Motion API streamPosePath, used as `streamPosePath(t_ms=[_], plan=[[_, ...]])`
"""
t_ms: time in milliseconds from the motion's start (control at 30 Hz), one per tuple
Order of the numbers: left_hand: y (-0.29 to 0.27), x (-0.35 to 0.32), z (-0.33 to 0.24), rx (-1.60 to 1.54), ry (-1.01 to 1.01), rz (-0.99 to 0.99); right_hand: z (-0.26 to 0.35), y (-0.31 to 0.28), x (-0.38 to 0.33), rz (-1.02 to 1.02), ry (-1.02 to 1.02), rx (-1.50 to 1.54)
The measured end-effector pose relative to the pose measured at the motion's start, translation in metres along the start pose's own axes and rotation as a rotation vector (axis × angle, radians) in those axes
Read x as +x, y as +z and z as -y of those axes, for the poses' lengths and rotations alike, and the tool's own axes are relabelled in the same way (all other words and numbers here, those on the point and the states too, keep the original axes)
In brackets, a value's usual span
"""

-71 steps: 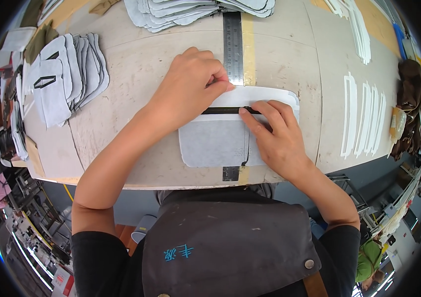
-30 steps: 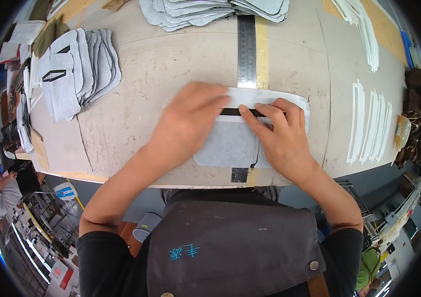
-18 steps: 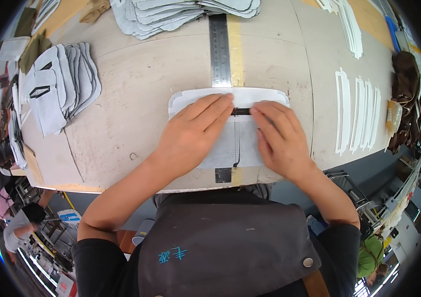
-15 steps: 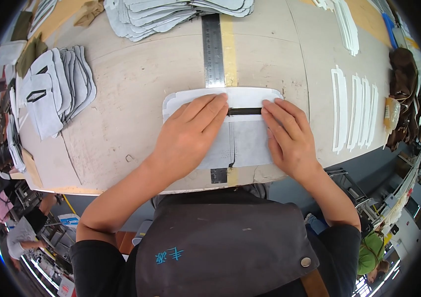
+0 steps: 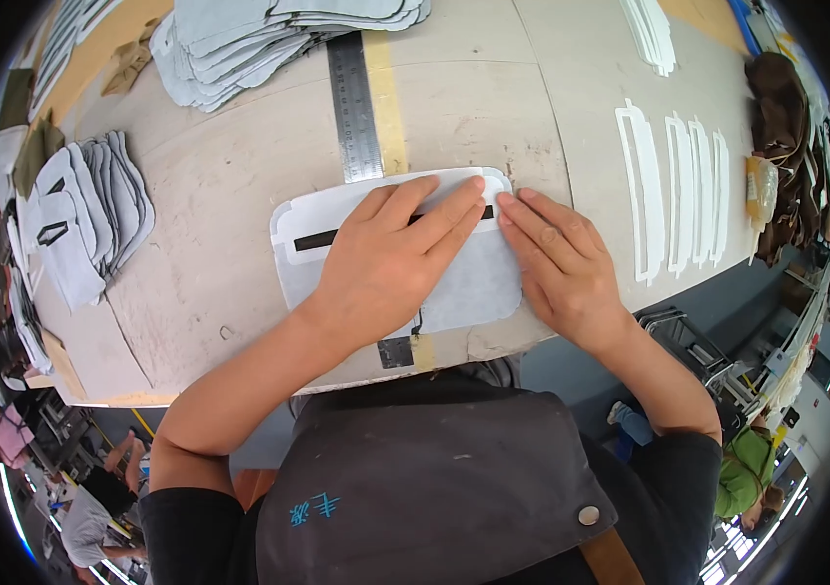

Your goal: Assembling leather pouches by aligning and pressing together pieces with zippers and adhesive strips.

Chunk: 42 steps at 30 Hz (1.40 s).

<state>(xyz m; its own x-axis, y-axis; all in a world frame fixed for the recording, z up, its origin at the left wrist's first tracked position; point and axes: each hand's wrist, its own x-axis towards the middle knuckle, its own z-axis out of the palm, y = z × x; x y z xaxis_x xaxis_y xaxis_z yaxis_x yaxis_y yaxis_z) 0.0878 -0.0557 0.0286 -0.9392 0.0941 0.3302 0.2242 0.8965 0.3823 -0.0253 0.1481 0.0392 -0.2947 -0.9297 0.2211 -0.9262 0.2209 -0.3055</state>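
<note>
A pale grey panel [image 5: 478,283] with rounded corners lies flat at the near side of the table. Along its far part runs a white strip [image 5: 322,207] framing a long dark slot [image 5: 315,240]. My left hand [image 5: 386,244] rests flat across the panel, fingers stretched, hiding the slot's middle. Its fingertips reach near the slot's right end. My right hand [image 5: 561,258] lies at the panel's right edge with straight fingers, its fingertips just beside that same slot end. Neither hand grips anything. The panel's lower left is partly covered by my left forearm.
A steel ruler [image 5: 354,112] and a yellow tape strip [image 5: 386,107] run beyond the panel. Stacked grey panels stand far off [image 5: 239,49] and at left [image 5: 88,219]. White strip frames [image 5: 641,195] lie at right, beside a wrapped yellowish roll [image 5: 761,195] and dark brown material [image 5: 778,117].
My left hand has slid rightward over the panel, uncovering the slot's left end. My right hand has shifted to the panel's right edge. The whole view has also turned slightly.
</note>
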Motion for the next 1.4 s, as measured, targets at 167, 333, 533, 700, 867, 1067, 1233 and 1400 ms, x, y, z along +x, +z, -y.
streamPosePath(t_ms=[167, 333, 533, 700, 867, 1067, 1233, 1400], plan=[[0.005, 0.003, 0.001, 0.009, 0.026, -0.002, -0.004, -0.003, -0.003, 0.019, 0.014, 0.035], [0.005, 0.011, 0.002, -0.064, 0.028, 0.027, -0.002, 0.001, -0.002, 0.016, -0.017, -0.012], [0.006, 0.012, -0.005, 0.018, 0.088, 0.068, 0.003, 0.002, -0.006, -0.021, 0.07, 0.099], [0.004, -0.001, 0.005, -0.071, 0.046, 0.085, 0.004, 0.004, 0.0, 0.031, 0.054, -0.005], [-0.036, -0.045, 0.018, -0.048, -0.126, 0.138, 0.0, 0.001, -0.005, 0.051, 0.036, -0.048], [-0.072, -0.104, 0.033, 0.05, -0.235, 0.182, 0.003, -0.01, 0.005, 0.111, 0.059, 0.014], [-0.078, -0.105, 0.036, 0.046, -0.211, 0.214, 0.003, -0.007, 0.008, 0.168, 0.055, -0.072], [-0.076, -0.109, 0.032, 0.091, -0.181, 0.17, 0.003, -0.01, 0.004, 0.165, 0.025, -0.087]])
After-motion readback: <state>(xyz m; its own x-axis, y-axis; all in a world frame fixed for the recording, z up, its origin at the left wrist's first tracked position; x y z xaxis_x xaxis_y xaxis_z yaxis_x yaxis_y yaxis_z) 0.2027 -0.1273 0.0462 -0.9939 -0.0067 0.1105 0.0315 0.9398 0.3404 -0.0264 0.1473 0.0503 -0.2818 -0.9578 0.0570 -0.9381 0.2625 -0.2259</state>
